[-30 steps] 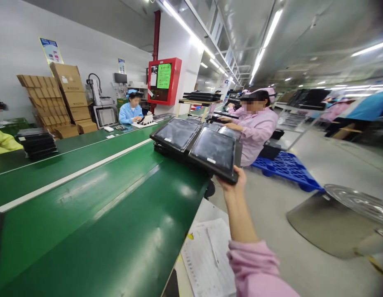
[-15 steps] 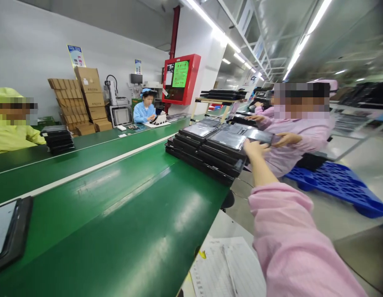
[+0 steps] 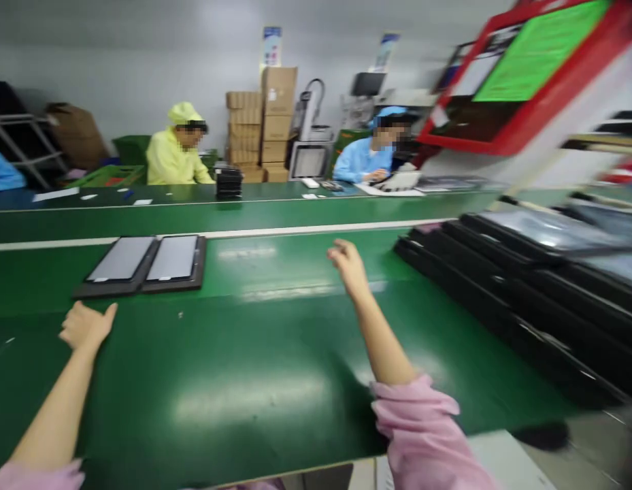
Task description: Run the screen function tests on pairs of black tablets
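Observation:
A black tray (image 3: 198, 275) carrying two flat tablet-like panels with pale screens (image 3: 173, 257) lies on the green work surface (image 3: 234, 340) at the left. Just below its near left corner is my left hand (image 3: 88, 325), thumb apart from the fingers, with nothing in it. My right hand (image 3: 349, 265) hovers over the middle of the surface, fingers slightly bent and apart, holding nothing. To its right, stacked black trays (image 3: 520, 286) bear more panels under shiny film; they are smeared by motion.
Across the bench sit a person in yellow (image 3: 175, 156) beside a small black stack (image 3: 228, 183), and a person in blue (image 3: 364, 156). Behind them stand cardboard boxes (image 3: 279, 116). A red wall cabinet (image 3: 504, 146) is at the upper right.
The view has swung left. My right hand has left the stacked trays at the right and is over the green surface. My left hand has come into view near the two-panel tray.

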Motion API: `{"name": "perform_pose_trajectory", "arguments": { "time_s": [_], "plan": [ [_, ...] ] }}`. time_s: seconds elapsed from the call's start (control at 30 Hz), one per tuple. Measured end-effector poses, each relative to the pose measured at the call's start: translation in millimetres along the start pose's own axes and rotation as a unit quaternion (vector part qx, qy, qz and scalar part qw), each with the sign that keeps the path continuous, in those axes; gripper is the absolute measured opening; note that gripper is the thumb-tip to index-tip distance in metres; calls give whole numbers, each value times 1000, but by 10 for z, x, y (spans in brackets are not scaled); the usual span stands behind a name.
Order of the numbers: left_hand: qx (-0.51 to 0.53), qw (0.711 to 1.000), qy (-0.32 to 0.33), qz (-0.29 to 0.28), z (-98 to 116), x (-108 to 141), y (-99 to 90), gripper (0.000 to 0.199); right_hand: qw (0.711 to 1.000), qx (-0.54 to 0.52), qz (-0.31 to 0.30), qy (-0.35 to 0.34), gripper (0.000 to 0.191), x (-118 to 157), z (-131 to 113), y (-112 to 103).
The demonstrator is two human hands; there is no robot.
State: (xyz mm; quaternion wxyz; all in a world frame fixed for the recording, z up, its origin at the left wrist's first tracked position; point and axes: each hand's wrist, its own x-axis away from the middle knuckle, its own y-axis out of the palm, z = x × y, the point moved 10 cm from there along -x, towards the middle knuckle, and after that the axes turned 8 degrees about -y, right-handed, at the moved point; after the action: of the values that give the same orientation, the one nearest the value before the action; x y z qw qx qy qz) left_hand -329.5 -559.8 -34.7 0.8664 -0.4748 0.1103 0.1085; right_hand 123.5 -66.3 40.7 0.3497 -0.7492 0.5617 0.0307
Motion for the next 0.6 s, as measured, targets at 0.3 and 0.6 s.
{"name": "perform_pose_trajectory", "arguments": {
  "time_s": [0.3,0.6],
  "plan": [
    [-7,990,-74,-116,-481,-732,389,123,964,70,-245,-75,51,1278,-1043,3191],
    [83,992,11,-91,-466,-566,167,66,993,-57,-105,14,53,1192,-1157,3156]
  ]
}}
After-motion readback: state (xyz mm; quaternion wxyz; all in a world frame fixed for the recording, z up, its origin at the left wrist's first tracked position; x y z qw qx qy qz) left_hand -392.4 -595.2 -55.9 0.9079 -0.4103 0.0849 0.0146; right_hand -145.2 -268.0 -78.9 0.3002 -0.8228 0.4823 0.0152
